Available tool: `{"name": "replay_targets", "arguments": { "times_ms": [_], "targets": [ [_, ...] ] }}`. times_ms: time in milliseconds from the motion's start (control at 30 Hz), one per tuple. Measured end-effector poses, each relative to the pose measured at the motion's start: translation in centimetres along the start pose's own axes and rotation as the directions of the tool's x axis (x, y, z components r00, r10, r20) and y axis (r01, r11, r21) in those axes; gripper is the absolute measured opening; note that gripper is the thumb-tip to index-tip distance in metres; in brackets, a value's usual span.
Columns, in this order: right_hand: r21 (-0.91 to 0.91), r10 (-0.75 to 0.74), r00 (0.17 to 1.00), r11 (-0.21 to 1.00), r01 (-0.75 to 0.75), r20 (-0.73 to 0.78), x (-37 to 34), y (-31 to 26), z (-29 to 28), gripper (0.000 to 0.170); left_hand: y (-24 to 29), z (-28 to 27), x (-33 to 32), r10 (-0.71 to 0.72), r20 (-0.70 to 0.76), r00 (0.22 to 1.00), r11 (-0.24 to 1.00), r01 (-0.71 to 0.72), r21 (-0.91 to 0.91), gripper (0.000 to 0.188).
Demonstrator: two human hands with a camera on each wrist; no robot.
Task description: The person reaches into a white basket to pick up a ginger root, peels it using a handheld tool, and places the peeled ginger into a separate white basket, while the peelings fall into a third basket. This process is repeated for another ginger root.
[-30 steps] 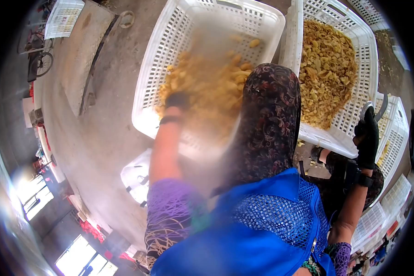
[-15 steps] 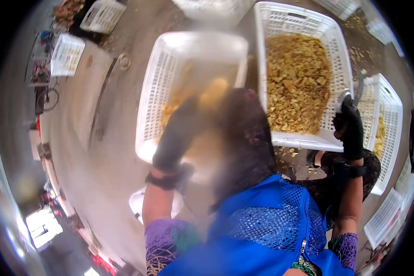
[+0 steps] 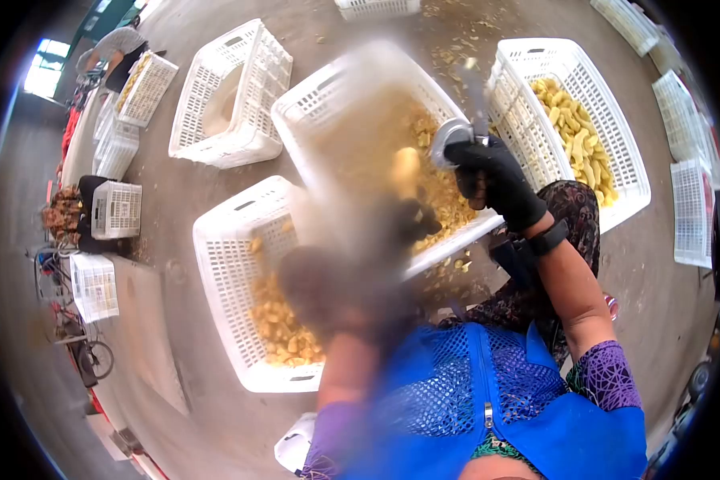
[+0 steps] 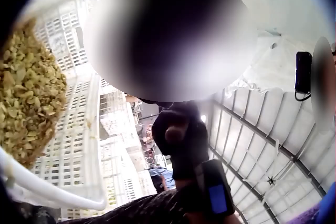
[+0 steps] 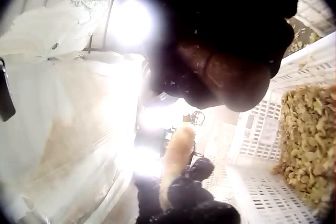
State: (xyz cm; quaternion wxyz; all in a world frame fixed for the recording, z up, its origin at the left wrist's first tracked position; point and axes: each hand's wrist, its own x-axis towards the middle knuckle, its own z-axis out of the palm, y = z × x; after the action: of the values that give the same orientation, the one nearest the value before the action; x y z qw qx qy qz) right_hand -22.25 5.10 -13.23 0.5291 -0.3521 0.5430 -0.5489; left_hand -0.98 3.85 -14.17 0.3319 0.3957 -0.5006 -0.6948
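Observation:
In the head view my left hand [image 3: 368, 260], black-gloved and blurred, pinches a pale yellow piece [image 3: 406, 166]. The same piece [image 5: 177, 153] stands upright from the left fingers in the right wrist view. My right hand [image 3: 500, 180], also gloved, grips a metal tool with a round, shiny part [image 3: 451, 144] and a blurred blade-like part. Both hands are close together over a white basket [image 3: 316, 92] of yellow-brown shavings [image 3: 448, 180]. At lower left, a basket [image 3: 216, 276] holds yellow pieces [image 3: 280, 324], partly hidden by the left arm.
Right of the shavings, another white basket [image 3: 616, 108] holds long yellow pieces [image 3: 576, 132]. An upright basket [image 3: 196, 104] stands at upper left, with more baskets along the floor's edges. Someone bends over [image 3: 120, 48] at far upper left. Scraps lie on the floor.
The head view has turned, bringing more baskets into sight. My left hand has come up out of the basket of pieces to my right hand, which earlier was farther off to the right.

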Motion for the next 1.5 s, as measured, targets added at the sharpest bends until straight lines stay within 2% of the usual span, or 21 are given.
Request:
{"name": "replay_targets", "arguments": {
  "times_ms": [100, 233, 300, 400, 500, 567, 633, 667, 733, 767, 800, 833, 900, 967, 1067, 1167, 1233, 1333, 1400, 1467, 1500],
  "targets": [
    [-0.269, -0.242, 0.967, 0.929, 0.255, 0.082, 0.5, 0.1, 2.4, 0.008, -0.6, -0.3, 0.8, -0.086, 0.085, 0.993, 0.996, 0.084, 0.024, 0.022],
    [0.084, 0.087, 0.996, 0.993, -0.086, -0.008, 1.6, 2.5, 2.2, 0.017, -1.1, 0.3, 1.6, -0.14, 0.111, 0.984, 0.99, 0.135, 0.052, 0.023],
    [-0.275, -0.048, 0.995, 0.961, 0.022, -0.088, 2.4, 4.0, 1.7, 0.022, -1.8, 0.3, 1.3, -0.159, 0.084, 0.984, 0.986, 0.153, 0.064, 0.024],
    [-0.343, -0.307, 0.947, 0.903, 0.258, -0.098, 5.0, 4.3, -0.6, 0.027, -3.0, 0.0, 0.9, -0.174, 0.015, 0.985, 0.981, 0.173, 0.084, 0.026],
    [-0.18, -0.16, 0.941, 0.978, 0.109, -0.299, 4.7, 4.6, -1.1, 0.03, -3.5, -0.3, -0.1, -0.175, -0.023, 0.984, 0.982, 0.176, 0.073, 0.027],
    [-0.211, -0.013, 0.993, 0.977, -0.013, -0.118, 3.6, 4.5, 0.2, 0.03, -3.7, -0.1, 0.5, -0.184, -0.037, 0.982, 0.981, 0.186, 0.063, 0.028],
    [-0.297, -0.197, 0.976, 0.93, 0.216, 0.094, 2.3, 8.4, 0.0, 0.03, -5.3, 0.4, 1.6, -0.225, -0.049, 0.973, 0.974, 0.226, 0.02, 0.03],
    [-0.295, 0.088, 0.994, 0.953, -0.066, 0.061, 1.4, 6.5, 1.8, 0.029, -5.4, 0.9, 2.7, -0.264, -0.064, 0.962, 0.963, 0.26, -0.065, 0.03],
    [-0.162, 0.04, 0.998, 0.986, -0.031, 0.051, 0.9, 5.4, 3.0, 0.028, -2.2, 2.5, 1.2, -0.18, 0.012, 0.984, 0.842, 0.161, -0.515, 0.031],
    [-0.084, 0.212, 0.977, 0.974, -0.211, 0.006, 1.4, 5.5, 2.4, 0.027, -4.0, 1.6, 1.9, -0.252, 0.052, 0.966, 0.826, 0.242, -0.509, 0.03],
    [-0.067, 0.194, 0.977, 0.978, -0.2, -0.083, 1.9, 5.0, 2.1, 0.026, -7.1, 0.5, 2.6, -0.184, 0.094, 0.978, 0.852, 0.206, -0.481, 0.03],
    [-0.148, 0.18, 0.962, 0.966, -0.212, -0.205, 3.2, 4.4, 1.3, 0.024, -10.5, -0.8, 3.2, 0.123, 0.141, 0.982, 0.992, -0.122, -0.017, 0.029],
    [-0.409, -0.482, 0.848, 0.835, 0.369, -0.219, 7.5, 9.2, -3.4, 0.024, -8.4, -0.2, 2.7, 0.11, 0.143, 0.984, 0.994, -0.112, 0.005, 0.03],
    [-0.039, -0.09, 0.953, 0.996, 0.082, -0.289, 5.5, 5.5, -2.3, 0.024, -3.6, 0.7, 0.4, 0.102, 0.088, 0.991, 0.927, -0.127, 0.352, 0.032],
    [-0.139, 0.189, 0.976, 0.969, -0.203, -0.109, 0.9, 1.1, 1.6, 0.027, -7.3, 0.1, 2.5, -0.093, -0.019, 0.995, 0.988, 0.09, -0.125, 0.038],
    [-0.149, 0.133, 0.988, 0.982, -0.12, 0.079, -0.8, 2.0, 3.3, 0.026, -7.2, 0.5, 2.8, -0.12, 0.082, 0.989, 0.821, 0.146, -0.552, 0.043],
    [-0.157, 0.134, 0.989, 0.98, -0.123, 0.062, -0.7, 1.6, 3.3, 0.027, -6.9, 0.3, 2.5, 0.067, 0.126, 0.99, 0.998, -0.069, 0.009, 0.042],
    [-0.167, 0.084, 0.996, 0.982, -0.083, -0.003, 0.3, 2.9, 3.1, 0.024, -7.1, 0.3, 2.1, 0.022, 0.086, 0.996, 0.982, -0.006, -0.188, 0.041],
    [-0.167, 0.025, 0.998, 0.985, -0.035, -0.059, 2.6, 5.5, 2.1, 0.02, -7.2, 0.0, 2.6, 0.038, 0.074, 0.997, 0.999, -0.037, -0.011, 0.04],
    [-0.447, -0.174, 0.976, 0.889, 0.099, -0.129, 5.3, 9.6, 0.2, 0.019, -8.1, -0.1, 3.1, 0.107, 0.063, 0.992, 0.952, -0.12, 0.28, 0.036],
    [-0.578, -0.265, 0.953, 0.805, 0.135, -0.147, 5.0, 11.1, -0.4, 0.019, -9.7, -1.0, 3.9, 0.124, 0.122, 0.985, 0.988, -0.134, 0.076, 0.036]
  ]
}}
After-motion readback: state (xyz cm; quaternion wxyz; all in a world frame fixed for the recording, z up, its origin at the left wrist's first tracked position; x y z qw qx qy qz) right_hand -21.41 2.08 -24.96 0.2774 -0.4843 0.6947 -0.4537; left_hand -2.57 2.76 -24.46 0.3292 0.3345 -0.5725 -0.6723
